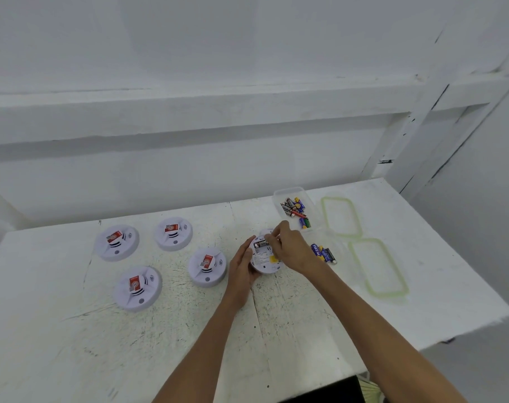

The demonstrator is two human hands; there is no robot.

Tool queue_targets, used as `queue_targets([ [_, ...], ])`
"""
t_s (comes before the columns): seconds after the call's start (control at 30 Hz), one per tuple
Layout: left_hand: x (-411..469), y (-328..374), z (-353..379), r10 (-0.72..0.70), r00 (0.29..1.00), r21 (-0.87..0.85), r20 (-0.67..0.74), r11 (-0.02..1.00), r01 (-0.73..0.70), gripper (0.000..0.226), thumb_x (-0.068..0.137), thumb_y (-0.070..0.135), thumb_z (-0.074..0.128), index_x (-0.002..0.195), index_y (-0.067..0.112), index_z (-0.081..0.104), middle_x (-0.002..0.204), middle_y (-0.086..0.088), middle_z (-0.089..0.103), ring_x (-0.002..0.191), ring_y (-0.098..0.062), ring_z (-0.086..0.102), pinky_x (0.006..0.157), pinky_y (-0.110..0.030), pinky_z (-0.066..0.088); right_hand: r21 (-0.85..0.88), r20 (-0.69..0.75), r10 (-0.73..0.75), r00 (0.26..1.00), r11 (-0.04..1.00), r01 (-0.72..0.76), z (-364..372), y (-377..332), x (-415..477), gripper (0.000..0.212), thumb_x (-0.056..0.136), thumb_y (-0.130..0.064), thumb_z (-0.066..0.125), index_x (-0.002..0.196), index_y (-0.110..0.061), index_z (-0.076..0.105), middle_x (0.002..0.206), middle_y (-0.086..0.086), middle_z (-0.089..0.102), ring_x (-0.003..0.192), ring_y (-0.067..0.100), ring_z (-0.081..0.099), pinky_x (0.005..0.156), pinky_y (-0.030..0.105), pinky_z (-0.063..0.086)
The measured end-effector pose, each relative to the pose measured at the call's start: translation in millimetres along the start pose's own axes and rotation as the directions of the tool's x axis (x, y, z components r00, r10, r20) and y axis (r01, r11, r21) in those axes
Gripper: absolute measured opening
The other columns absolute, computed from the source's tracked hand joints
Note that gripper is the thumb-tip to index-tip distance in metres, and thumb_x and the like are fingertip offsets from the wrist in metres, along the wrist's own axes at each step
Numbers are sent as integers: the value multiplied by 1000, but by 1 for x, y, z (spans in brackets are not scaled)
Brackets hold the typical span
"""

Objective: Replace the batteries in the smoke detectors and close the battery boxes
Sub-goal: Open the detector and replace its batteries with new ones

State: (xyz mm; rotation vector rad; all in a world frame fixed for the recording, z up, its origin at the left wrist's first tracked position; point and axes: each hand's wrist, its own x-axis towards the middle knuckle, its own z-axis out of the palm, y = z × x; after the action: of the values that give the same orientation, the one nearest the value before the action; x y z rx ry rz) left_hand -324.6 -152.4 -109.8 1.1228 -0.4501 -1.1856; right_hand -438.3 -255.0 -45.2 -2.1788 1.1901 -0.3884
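A white round smoke detector (pixel 265 261) lies back-side up near the table's middle, its battery bay open with a black battery (pixel 261 244) inside. My left hand (pixel 242 269) grips the detector's left rim. My right hand (pixel 288 248) reaches over its top, fingertips pinched at the battery's right end. Several other white detectors lie face up to the left, each with a red sticker: one (pixel 117 242), one (pixel 173 232), one (pixel 207 266) and one (pixel 138 287).
A clear plastic box (pixel 279 196) with several batteries stands behind the hands. A few loose batteries (pixel 323 253) lie in a second clear box to the right of my right hand. Two green-rimmed lids (pixel 341 217) (pixel 377 266) rest further right, close to the table's right edge.
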Motion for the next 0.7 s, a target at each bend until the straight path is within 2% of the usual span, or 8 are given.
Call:
queue_targets([
  [0.1,1,0,-1,-7,1000,5,-4,1000,7,33,111,19,40,139,20,58,140,-6,66,127,-24,65,98,-42,59,-40,-34,100,994,994,-101,7,2,-1,38,99,-46,52,98,-8,46,78,10,60,70,24,57,50,28,35],
  [0.2,1,-1,-2,-12,1000,20,14,1000,11,33,112,18,40,139,21,58,138,-5,68,126,-23,66,96,-42,60,-189,-148,157,976,965,-184,15,-1,-6,47,99,-56,45,104,-9,47,87,13,63,77,29,61,56,33,39],
  [0.33,-1,1,-1,-7,999,36,34,999,6,34,112,19,40,141,22,57,138,-3,68,128,-22,65,100,-47,58,-430,-314,84,946,875,-221,29,-12,-11,48,105,-48,35,124,-5,44,89,13,68,78,30,64,57,34,37],
  [0.4,-1,1,-2,-10,1000,24,22,1000,9,35,112,19,40,143,22,56,138,-3,68,128,-23,65,95,-44,60,-497,-350,43,936,838,-224,41,-18,-12,37,105,-41,40,116,-7,50,91,9,67,83,27,60,60,35,39],
  [0.47,0,-1,-4,0,1000,13,17,1000,0,37,112,19,39,146,18,53,142,-3,65,130,-23,63,94,-41,60,-502,-383,48,922,828,-252,55,-21,-12,30,102,-37,49,111,-9,55,95,8,64,87,26,57,63,36,43],
  [0.57,-2,0,-4,18,1000,48,23,999,-19,40,112,21,39,150,16,51,148,-2,61,137,-21,57,102,-39,55,-449,-400,122,908,838,-310,66,-28,-14,48,97,-40,57,127,-3,56,107,12,62,95,29,56,69,39,48],
  [0.63,-2,1,-4,16,1000,91,7,996,-17,39,113,23,39,147,19,55,147,-1,61,139,-20,55,111,-42,50,-416,-420,132,898,851,-320,69,-30,-16,61,97,-46,52,137,0,51,118,14,59,105,31,56,76,43,49],
  [0.7,0,-1,-6,26,1000,131,-4,991,-26,38,113,26,38,145,20,57,144,-1,63,137,-19,57,118,-47,43,-392,-402,127,907,871,-296,74,-30,-18,70,99,-52,36,147,-1,39,139,16,50,124,35,49,90,50,46],
])
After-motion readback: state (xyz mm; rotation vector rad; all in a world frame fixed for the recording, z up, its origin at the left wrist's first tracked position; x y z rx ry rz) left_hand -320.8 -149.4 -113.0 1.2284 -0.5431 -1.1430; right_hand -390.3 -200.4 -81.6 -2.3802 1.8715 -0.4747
